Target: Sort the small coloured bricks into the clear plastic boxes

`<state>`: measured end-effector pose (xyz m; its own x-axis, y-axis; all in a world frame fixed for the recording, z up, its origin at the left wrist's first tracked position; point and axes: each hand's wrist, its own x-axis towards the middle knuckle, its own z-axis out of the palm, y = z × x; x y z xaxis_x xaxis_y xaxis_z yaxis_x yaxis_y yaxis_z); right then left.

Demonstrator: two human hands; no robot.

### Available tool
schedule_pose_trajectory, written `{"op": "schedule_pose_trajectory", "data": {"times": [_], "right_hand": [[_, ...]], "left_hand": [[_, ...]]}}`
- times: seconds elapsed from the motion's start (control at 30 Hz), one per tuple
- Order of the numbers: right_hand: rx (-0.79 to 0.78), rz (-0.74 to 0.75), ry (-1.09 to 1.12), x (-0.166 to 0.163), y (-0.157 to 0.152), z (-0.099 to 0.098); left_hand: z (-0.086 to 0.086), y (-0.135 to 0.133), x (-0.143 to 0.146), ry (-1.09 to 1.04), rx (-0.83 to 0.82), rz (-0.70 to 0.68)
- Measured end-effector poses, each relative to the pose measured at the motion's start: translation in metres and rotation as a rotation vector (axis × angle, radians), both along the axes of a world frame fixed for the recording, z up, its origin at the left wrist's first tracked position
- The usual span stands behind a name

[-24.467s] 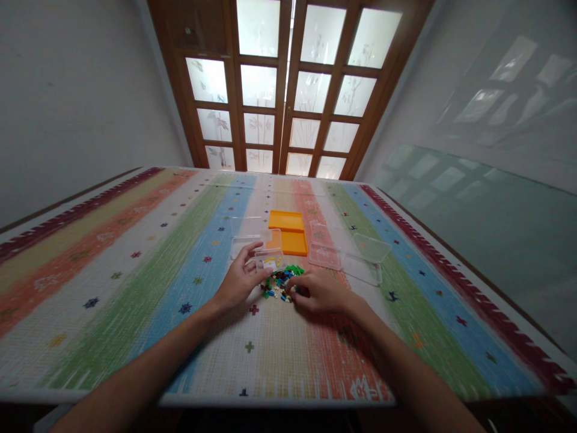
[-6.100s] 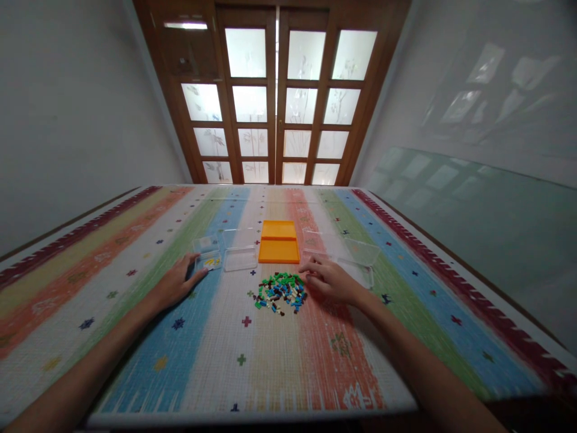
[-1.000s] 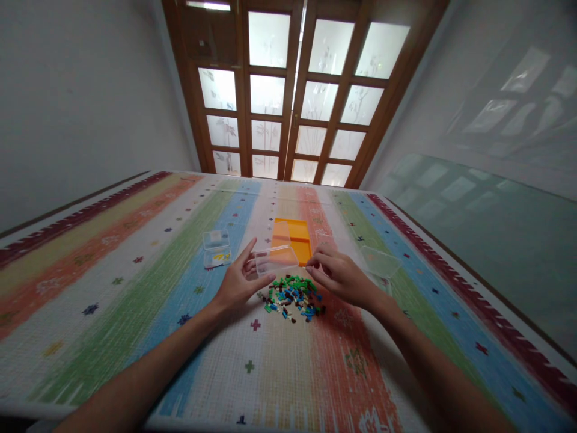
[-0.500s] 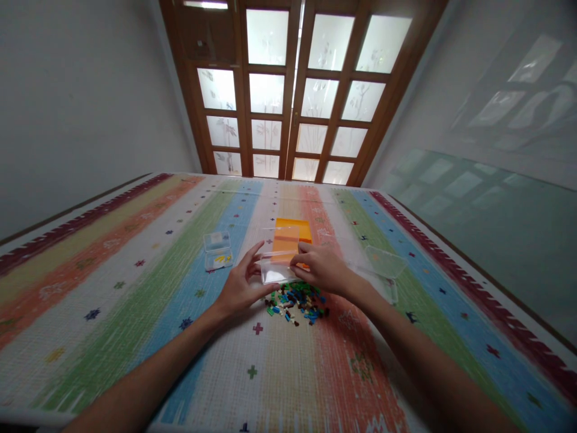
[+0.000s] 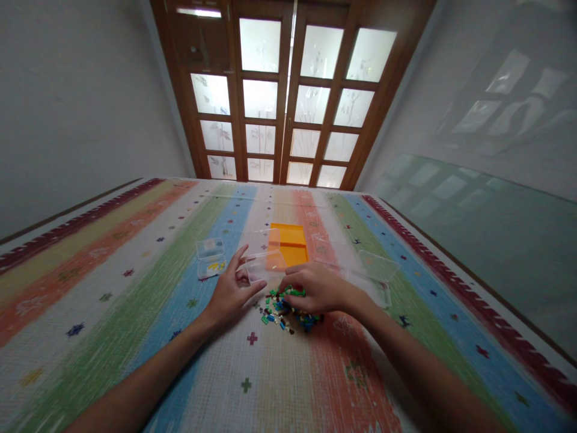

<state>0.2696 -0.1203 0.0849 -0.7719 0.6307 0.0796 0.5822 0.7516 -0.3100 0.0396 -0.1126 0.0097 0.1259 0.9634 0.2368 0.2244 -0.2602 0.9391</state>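
My left hand (image 5: pixel 229 294) grips the left side of a clear plastic box (image 5: pixel 256 273), its thumb at the near edge and its fingers behind. The box has its lid up and a tiny pale piece shows inside. Just in front lies a loose pile of small plastic building bricks (image 5: pixel 283 325) in green, blue, brown and cream. My right hand (image 5: pixel 318 285) is over this pile with its fingers curled down and pinched among the bricks. What sits between those fingertips is hidden.
An orange tray (image 5: pixel 295 255) lies behind the clear box. To the left, a small open clear case (image 5: pixel 210 267) holds yellow pieces. Another open clear box (image 5: pixel 378 267) rests at the right. A striped cloth (image 5: pixel 216 373) covers the table.
My right hand has moved from inside the clear box down to the brick pile. My left hand keeps its hold on the box, now tilted a little. The whole view has shifted slightly.
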Motion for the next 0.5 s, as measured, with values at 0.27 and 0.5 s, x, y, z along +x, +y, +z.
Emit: {"op": "schedule_pose_trajectory", "data": {"times": [0.27,0.5], "right_hand": [[0.017,-0.014,-0.165,-0.015,0.003,-0.028],[-0.002,-0.081,-0.165,-0.019,0.004,-0.034]], "left_hand": [[0.005,0.001,0.000,-0.058,0.008,0.021],[0.005,0.001,0.000,-0.151,-0.057,0.005]]}}
